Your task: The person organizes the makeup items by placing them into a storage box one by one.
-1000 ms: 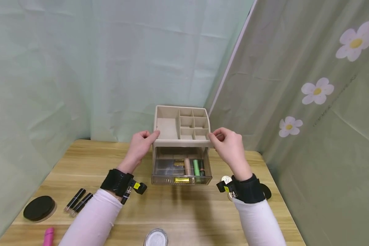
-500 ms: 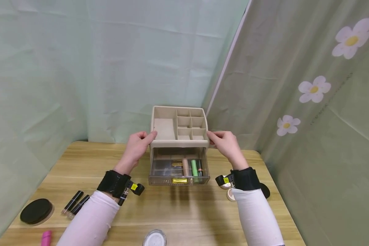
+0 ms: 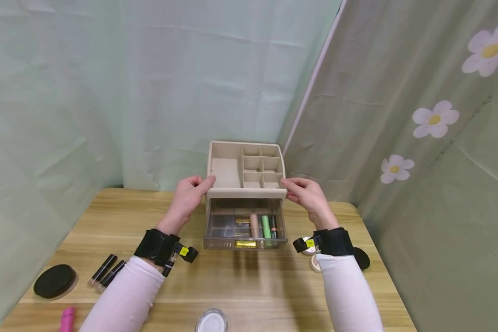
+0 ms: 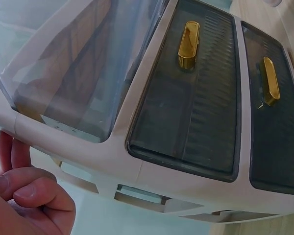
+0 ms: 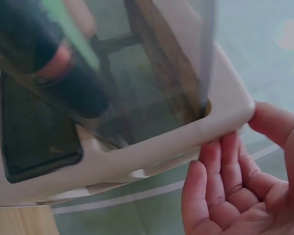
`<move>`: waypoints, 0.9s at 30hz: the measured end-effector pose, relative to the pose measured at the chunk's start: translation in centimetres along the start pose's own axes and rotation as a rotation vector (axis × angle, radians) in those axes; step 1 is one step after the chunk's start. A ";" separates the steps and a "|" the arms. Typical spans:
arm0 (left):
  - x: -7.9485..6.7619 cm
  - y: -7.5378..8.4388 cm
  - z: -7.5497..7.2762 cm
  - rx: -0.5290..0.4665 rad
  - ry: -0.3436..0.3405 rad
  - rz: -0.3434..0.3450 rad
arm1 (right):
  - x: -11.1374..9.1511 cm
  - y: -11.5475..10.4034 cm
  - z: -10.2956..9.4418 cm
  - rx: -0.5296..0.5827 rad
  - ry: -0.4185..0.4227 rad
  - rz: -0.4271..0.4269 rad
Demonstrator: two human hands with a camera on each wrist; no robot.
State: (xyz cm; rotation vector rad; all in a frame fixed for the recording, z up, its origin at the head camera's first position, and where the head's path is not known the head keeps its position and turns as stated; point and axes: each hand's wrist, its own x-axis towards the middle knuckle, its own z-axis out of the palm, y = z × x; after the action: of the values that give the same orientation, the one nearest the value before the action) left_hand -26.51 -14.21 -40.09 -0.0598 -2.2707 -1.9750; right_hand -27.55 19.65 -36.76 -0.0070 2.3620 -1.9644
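Note:
A cream makeup organizer (image 3: 246, 193) with a divided top stands at the back of the wooden table. Its clear top drawer (image 3: 216, 242) is pulled out, holding a beige tube (image 3: 254, 225), a green tube (image 3: 266, 226), a dark tube (image 3: 274, 227) and a gold-coloured item. My left hand (image 3: 188, 198) grips the organizer's left upper corner, thumb on top. At the right upper corner my right hand (image 3: 308, 197) pinches the edge; in the right wrist view its fingers (image 5: 230, 159) lie along the side. Two lower drawers with gold handles (image 4: 188, 44) are shut in the left wrist view.
A black round compact (image 3: 56, 281), two black-capped tubes (image 3: 103, 269) and a pink tube (image 3: 67, 319) lie at the left. A round jar (image 3: 212, 321) sits at the front. Small round pots (image 3: 315, 263) and a black disc (image 3: 361, 258) are near the right forearm. Curtains hang behind.
My right wrist has lifted slightly and turned, with the hand lying flatter at the corner. The left hand keeps its grip. The head view shifts a little; the drawer stays out.

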 end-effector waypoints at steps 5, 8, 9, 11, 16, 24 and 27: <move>-0.5 0.0 -0.3 -0.002 0.003 0.006 | 0.2 0.7 0.6 0.097 -0.035 0.025; -0.6 0.1 -0.5 0.011 0.007 0.020 | 0.4 0.9 0.8 0.134 -0.061 0.034; -0.6 0.2 -0.6 0.018 0.009 0.024 | 0.4 0.9 0.8 0.138 -0.068 0.036; -0.6 0.3 -0.7 0.032 0.008 0.034 | 0.4 0.9 0.8 0.137 -0.077 0.038; -0.5 0.7 -0.8 0.068 -0.009 0.043 | 0.3 0.7 0.4 0.114 -0.095 0.048; -0.4 1.2 -1.2 0.105 -0.053 0.065 | 0.0 0.4 -0.1 0.111 -0.106 0.071; -0.3 1.1 -1.3 0.116 -0.061 0.068 | -0.1 0.2 -0.2 0.099 -0.115 0.076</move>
State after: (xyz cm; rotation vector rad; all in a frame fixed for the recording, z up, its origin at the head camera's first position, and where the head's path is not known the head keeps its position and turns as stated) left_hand -26.00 -15.32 -38.89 -0.1854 -2.3823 -1.8288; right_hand -27.50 19.84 -36.94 -0.0236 2.1605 -1.9870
